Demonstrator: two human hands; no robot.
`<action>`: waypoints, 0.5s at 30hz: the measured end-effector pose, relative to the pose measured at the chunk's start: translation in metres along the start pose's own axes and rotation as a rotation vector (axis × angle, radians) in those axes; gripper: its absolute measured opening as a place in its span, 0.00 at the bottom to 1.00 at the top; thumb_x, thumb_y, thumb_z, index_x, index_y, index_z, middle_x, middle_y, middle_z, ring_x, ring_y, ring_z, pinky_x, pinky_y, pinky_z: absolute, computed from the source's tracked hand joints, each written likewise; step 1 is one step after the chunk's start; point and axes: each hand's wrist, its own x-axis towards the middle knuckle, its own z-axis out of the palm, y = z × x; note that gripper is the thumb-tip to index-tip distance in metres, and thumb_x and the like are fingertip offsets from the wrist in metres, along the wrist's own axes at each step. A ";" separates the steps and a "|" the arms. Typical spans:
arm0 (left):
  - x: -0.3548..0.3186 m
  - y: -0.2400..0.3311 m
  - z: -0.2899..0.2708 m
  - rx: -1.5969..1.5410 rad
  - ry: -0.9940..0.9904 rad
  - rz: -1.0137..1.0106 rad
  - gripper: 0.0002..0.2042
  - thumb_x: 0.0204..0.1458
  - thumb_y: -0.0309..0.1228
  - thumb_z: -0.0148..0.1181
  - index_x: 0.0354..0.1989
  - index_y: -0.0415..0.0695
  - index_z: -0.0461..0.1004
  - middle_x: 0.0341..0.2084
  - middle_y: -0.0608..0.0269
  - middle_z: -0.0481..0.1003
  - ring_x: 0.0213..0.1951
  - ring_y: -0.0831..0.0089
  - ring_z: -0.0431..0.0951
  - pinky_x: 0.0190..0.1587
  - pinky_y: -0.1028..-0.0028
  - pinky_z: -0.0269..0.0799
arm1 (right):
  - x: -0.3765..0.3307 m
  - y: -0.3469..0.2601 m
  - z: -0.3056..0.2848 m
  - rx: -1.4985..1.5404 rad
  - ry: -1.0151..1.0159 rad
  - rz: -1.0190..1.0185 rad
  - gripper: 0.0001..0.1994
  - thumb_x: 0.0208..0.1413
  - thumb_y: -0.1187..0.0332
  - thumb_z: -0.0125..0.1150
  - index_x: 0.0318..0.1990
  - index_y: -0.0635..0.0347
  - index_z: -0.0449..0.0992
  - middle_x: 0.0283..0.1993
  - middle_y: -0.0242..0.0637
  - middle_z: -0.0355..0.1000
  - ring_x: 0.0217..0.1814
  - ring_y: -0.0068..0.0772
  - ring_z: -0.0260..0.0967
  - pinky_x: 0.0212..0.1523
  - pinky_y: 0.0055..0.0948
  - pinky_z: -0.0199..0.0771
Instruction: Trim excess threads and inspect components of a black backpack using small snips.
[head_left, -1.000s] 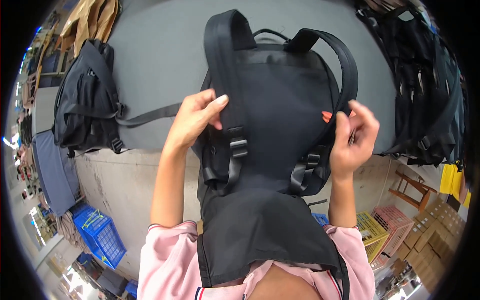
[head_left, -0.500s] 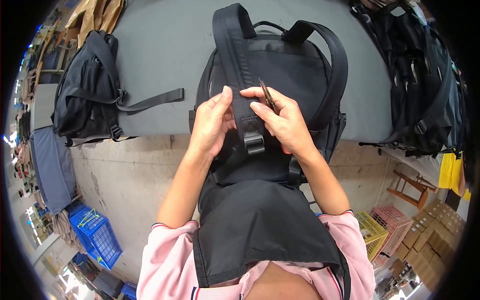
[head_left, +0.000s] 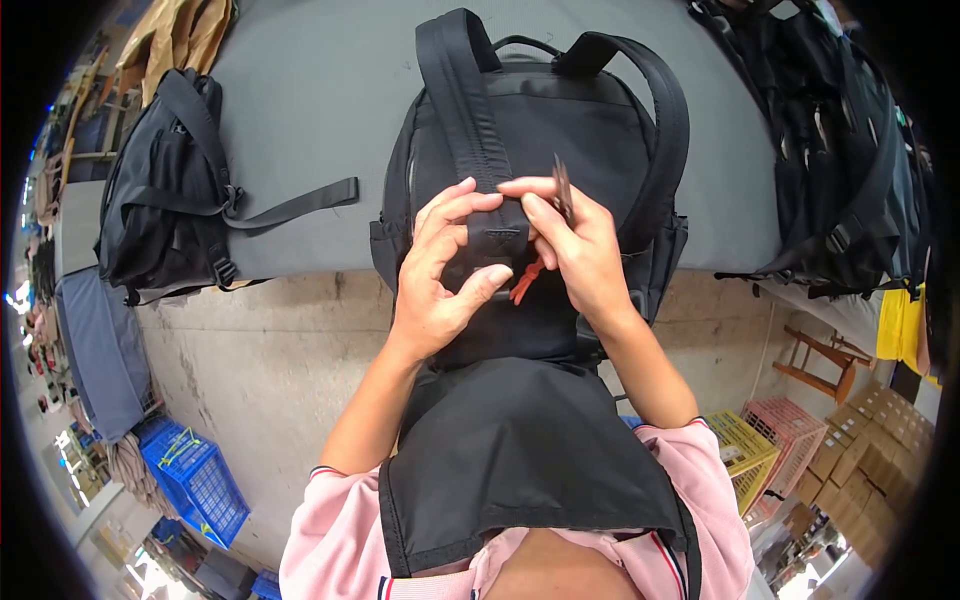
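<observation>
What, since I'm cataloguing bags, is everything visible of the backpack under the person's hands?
The backpack is black, apparently fabric, with two padded shoulder straps, a top handle and side pockets. It rests straps up on the grey table, top facing away, lower end past the near edge. The left hand and right hand touch its left strap.

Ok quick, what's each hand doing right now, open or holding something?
Left hand: partly open, thumb and fingers spread at the black shoulder strap.
Right hand: closed, holding a dark, slim pointed tool at the same strap.
</observation>
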 end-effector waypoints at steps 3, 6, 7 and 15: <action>0.001 0.000 0.002 -0.095 0.017 -0.080 0.14 0.41 0.31 0.66 0.34 0.38 0.73 0.51 0.58 0.70 0.62 0.55 0.60 0.62 0.59 0.53 | -0.017 0.001 0.001 -0.379 0.213 -0.252 0.08 0.55 0.74 0.57 0.41 0.63 0.77 0.25 0.29 0.64 0.24 0.17 0.60 0.25 0.19 0.61; 0.002 -0.001 0.003 -0.152 0.002 -0.134 0.14 0.42 0.31 0.64 0.36 0.38 0.74 0.52 0.58 0.69 0.62 0.56 0.59 0.62 0.60 0.53 | -0.021 0.000 0.004 -0.579 0.172 -0.444 0.10 0.50 0.77 0.61 0.41 0.62 0.77 0.26 0.31 0.63 0.24 0.18 0.61 0.25 0.20 0.62; 0.003 -0.001 0.003 -0.132 -0.015 -0.115 0.13 0.43 0.31 0.64 0.37 0.38 0.74 0.52 0.58 0.70 0.62 0.56 0.59 0.62 0.60 0.53 | -0.018 0.002 0.008 -0.566 0.167 -0.470 0.09 0.47 0.80 0.64 0.38 0.63 0.77 0.26 0.31 0.63 0.24 0.20 0.61 0.25 0.22 0.62; -0.002 0.000 0.000 -0.294 -0.039 -0.226 0.13 0.44 0.31 0.64 0.37 0.39 0.74 0.54 0.57 0.67 0.65 0.60 0.54 0.61 0.62 0.53 | -0.014 0.010 -0.005 -0.117 0.240 -0.252 0.04 0.58 0.72 0.56 0.34 0.61 0.72 0.26 0.24 0.66 0.25 0.09 0.57 0.26 0.12 0.58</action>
